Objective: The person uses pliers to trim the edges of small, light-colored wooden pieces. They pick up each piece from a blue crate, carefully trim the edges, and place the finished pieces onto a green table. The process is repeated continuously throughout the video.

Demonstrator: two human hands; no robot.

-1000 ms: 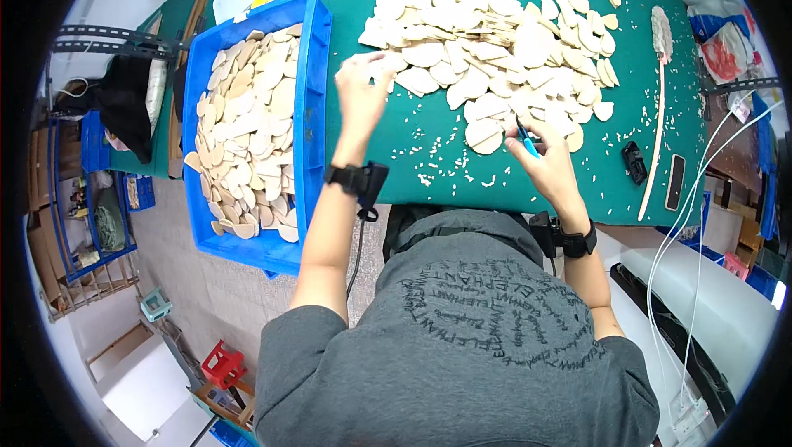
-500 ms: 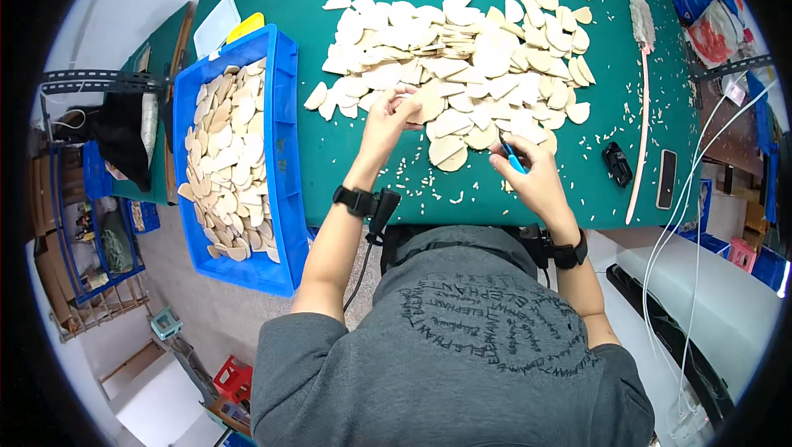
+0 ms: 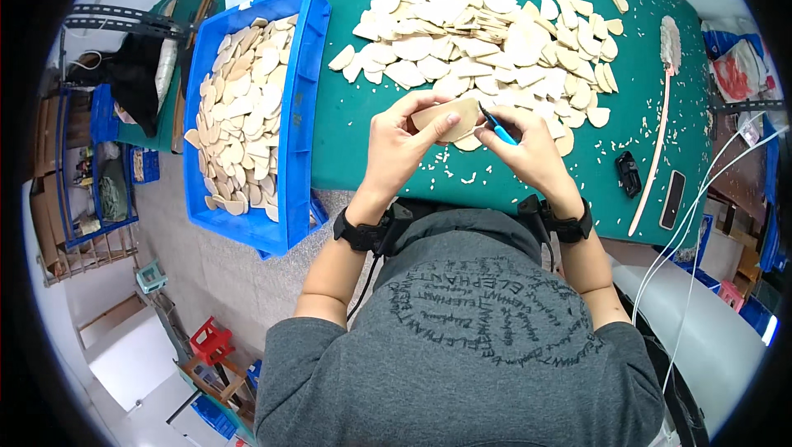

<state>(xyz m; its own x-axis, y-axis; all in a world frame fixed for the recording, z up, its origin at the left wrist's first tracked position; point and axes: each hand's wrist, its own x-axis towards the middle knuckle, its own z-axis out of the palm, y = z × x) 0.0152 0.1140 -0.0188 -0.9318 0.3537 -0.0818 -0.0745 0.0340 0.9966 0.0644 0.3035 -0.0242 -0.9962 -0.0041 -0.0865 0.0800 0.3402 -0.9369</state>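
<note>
My left hand grips a flat beige half-round piece, thumb on top and fingers beneath, raised just above the table's near side. In my right hand is a blue-handled craft knife, its dark narrow tip against or very near the right edge of that piece. Beyond both hands lies a wide heap of similar pieces, mostly half-round, partly stacked. The underside of the held piece and some fingertips are hidden.
A blue crate full of beige pieces stands left of the green table. Pale shavings litter the tabletop. To the right lie a long-handled duster, a black object and a phone. White cables hang at the right.
My left hand has lifted a piece from the near edge of the heap toward me. My right hand has brought the knife up to its edge. The view has shifted slightly.
</note>
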